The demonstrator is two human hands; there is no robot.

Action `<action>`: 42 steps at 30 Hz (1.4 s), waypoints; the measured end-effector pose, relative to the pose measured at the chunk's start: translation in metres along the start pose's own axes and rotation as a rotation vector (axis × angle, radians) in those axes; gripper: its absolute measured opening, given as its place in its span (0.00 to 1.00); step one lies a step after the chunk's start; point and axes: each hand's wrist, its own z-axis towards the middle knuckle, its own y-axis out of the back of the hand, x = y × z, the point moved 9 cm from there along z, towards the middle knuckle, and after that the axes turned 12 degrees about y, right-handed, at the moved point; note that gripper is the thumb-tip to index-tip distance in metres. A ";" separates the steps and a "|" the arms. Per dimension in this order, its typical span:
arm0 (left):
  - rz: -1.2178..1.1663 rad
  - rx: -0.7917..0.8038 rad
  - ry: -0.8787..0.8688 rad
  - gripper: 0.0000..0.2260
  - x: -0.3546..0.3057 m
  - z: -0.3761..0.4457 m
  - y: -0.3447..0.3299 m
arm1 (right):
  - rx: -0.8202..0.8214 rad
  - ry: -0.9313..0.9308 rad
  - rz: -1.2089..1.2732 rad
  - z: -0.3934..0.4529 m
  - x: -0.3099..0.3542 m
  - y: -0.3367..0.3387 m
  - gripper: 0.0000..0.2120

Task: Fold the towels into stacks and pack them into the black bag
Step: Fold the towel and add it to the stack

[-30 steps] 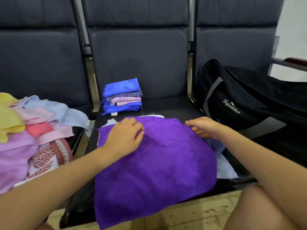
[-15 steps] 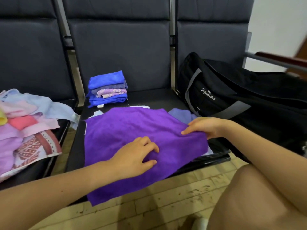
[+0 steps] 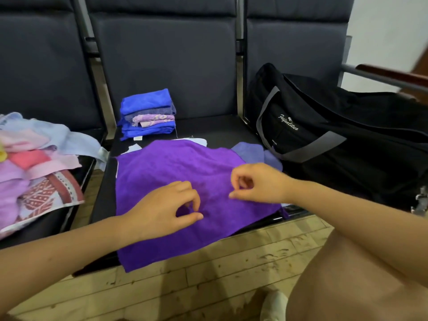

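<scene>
A purple towel (image 3: 173,167) lies spread on the middle seat, its near edge hanging over the seat front. My left hand (image 3: 166,209) rests on its near middle, thumb and forefinger pinched on a bit of the cloth. My right hand (image 3: 257,184) hovers over the towel's right part with fingers curled; whether it grips cloth is unclear. A folded stack of blue and lilac towels (image 3: 148,114) stands at the back of the same seat. The black bag (image 3: 335,126) with grey straps lies on the right seat.
A loose pile of pink, lilac and patterned towels (image 3: 34,163) covers the left seat. A lavender cloth (image 3: 250,150) and a white one (image 3: 194,141) peek out under the purple towel. A metal armrest (image 3: 393,75) runs behind the bag. My bare leg (image 3: 359,274) is at the lower right.
Both hands have slid from the towel's far corners toward its middle and near part. The fingers have curled from flat into pinching shapes. The view shifted slightly left.
</scene>
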 end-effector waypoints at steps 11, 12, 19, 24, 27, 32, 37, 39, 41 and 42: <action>0.042 0.193 0.041 0.07 0.013 -0.012 -0.013 | 0.199 0.524 -0.255 -0.001 0.056 -0.066 0.07; 0.022 0.178 0.040 0.06 0.011 -0.012 -0.012 | 0.196 0.489 -0.217 0.000 0.055 -0.064 0.07; 0.120 0.112 -0.021 0.20 -0.010 -0.017 -0.018 | 0.229 0.291 0.061 0.017 0.038 -0.064 0.03; 0.198 0.045 0.024 0.18 -0.012 -0.015 -0.022 | 0.191 0.113 0.361 0.023 0.027 -0.058 0.08; 0.119 -0.009 0.101 0.09 -0.006 -0.009 -0.011 | 0.132 0.080 0.279 0.030 0.026 -0.053 0.11; -0.325 0.013 0.350 0.07 0.029 0.001 0.006 | 0.036 0.125 0.030 0.042 0.038 -0.044 0.13; -0.191 -0.079 0.311 0.08 0.040 0.006 0.034 | -0.070 0.219 -0.197 0.053 0.047 -0.019 0.17; -0.080 -0.135 0.315 0.11 0.052 0.006 0.045 | -0.137 0.155 -0.212 0.055 0.033 -0.001 0.15; -0.026 -0.179 0.339 0.14 0.067 0.004 0.054 | -0.150 0.062 -0.236 0.056 0.014 0.012 0.13; -0.014 -0.192 0.354 0.14 0.073 0.002 0.057 | -0.137 -0.001 -0.238 0.055 0.004 0.018 0.12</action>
